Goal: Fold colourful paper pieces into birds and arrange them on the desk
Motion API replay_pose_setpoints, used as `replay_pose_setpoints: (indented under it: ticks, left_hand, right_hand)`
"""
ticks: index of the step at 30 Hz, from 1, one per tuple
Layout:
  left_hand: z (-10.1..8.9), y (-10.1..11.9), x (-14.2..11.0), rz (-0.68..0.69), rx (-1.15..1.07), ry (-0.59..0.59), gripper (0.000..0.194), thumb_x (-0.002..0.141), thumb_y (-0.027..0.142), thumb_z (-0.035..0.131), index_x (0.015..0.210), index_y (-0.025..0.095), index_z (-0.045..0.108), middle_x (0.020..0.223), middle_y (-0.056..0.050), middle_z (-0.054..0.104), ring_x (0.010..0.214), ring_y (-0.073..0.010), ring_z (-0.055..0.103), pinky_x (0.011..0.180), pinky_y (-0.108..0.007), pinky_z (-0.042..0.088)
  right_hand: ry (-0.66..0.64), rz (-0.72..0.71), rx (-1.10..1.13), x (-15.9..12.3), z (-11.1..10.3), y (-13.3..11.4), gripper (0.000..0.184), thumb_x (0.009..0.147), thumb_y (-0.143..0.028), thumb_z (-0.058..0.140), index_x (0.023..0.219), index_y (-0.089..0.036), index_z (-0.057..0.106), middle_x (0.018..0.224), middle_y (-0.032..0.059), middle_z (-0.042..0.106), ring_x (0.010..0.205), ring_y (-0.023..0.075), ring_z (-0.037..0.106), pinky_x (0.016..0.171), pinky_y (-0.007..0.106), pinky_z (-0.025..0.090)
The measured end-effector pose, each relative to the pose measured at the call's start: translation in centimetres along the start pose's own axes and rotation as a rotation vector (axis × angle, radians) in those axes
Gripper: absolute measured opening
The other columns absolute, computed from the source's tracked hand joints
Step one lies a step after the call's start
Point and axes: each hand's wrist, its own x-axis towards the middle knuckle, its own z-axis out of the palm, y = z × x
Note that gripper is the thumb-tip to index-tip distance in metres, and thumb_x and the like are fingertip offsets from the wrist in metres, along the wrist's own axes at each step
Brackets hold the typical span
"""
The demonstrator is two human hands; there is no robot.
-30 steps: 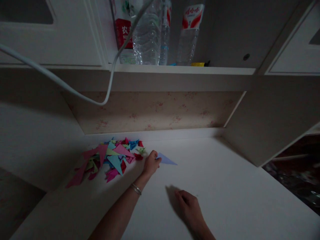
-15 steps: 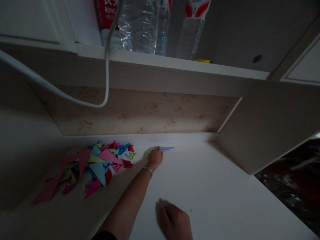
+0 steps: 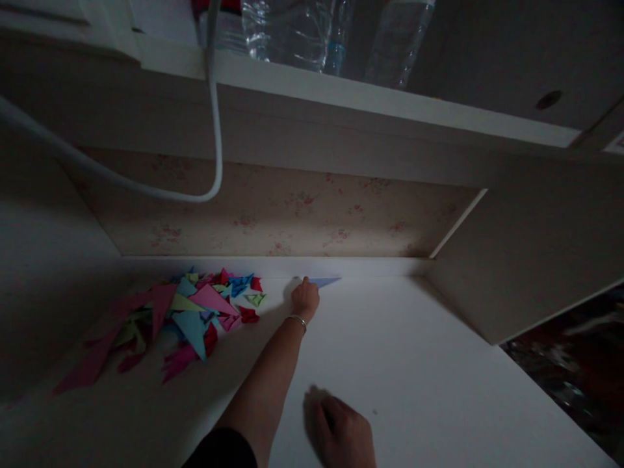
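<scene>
My left hand, a bracelet at its wrist, reaches to the back of the white tabletop. Its fingers are closed on a lavender folded paper piece, whose long pointed end sticks out to the right by the back ledge. My right hand rests on the tabletop near the bottom, curled into a loose fist, and nothing shows in it. Left of my left hand lies a heap of folded paper pieces in pink, red, blue, green and yellow, many of them pointed.
Overhead, a shelf holds clear plastic bottles. A white cable hangs in a loop at the upper left. Floral wallpaper covers the back wall, and a side panel stands at the right.
The camera view has tilted down a little. My left hand still grips the lavender paper, its wrist and forearm shifted slightly right. My right hand stays in place.
</scene>
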Motion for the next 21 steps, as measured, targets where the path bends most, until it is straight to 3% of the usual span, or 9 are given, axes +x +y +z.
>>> replay_pose_setpoints:
  ticks: [7,12,17,21]
  left_hand:
    - [-0.5,-0.4,0.5,0.037,-0.038,-0.038,0.036,0.092,0.028,0.035,0.112,0.022,0.064,0.119,-0.014,0.050,0.096,-0.0257,0.059,0.080,-0.038,0.048]
    - [-1.4,-0.9,-0.7,0.076,-0.105,-0.032,0.047,0.090,0.031,0.040,0.137,0.029,0.041,0.127,-0.014,0.044,0.096,-0.0242,0.060,0.079,-0.035,0.048]
    - [-2.2,-2.0,-6.2,0.134,-0.180,0.007,0.042,0.091,0.033,0.040,0.132,0.028,0.047,0.120,-0.008,0.051,0.097,-0.0192,0.059,0.085,-0.029,0.046]
    - [-2.7,-4.8,-12.4,0.139,-0.348,0.079,0.032,0.089,0.026,0.045,0.118,0.021,0.058,0.108,-0.007,0.059,0.094,-0.0160,0.059,0.088,-0.026,0.044]
  right_hand:
    - [-0.024,0.061,0.010,0.0,0.1,-0.2,0.042,0.092,-0.048,0.038,0.072,-0.024,0.067,0.070,0.0053,0.070,0.059,0.0167,0.062,0.054,0.023,0.033]
    - [-0.008,0.059,0.014,0.0,-0.7,-1.1,0.041,0.092,-0.047,0.039,0.072,-0.024,0.066,0.068,0.0049,0.070,0.056,0.0163,0.061,0.052,0.024,0.030]
    - [-0.016,0.066,0.006,-0.2,-1.3,-1.8,0.040,0.092,-0.048,0.039,0.071,-0.025,0.065,0.070,0.0040,0.071,0.056,0.0164,0.062,0.053,0.025,0.031]
    - [-0.028,0.055,-0.025,-0.4,-1.7,-2.0,0.041,0.092,-0.048,0.038,0.074,-0.025,0.066,0.072,0.0036,0.072,0.061,0.0179,0.065,0.054,0.025,0.033]
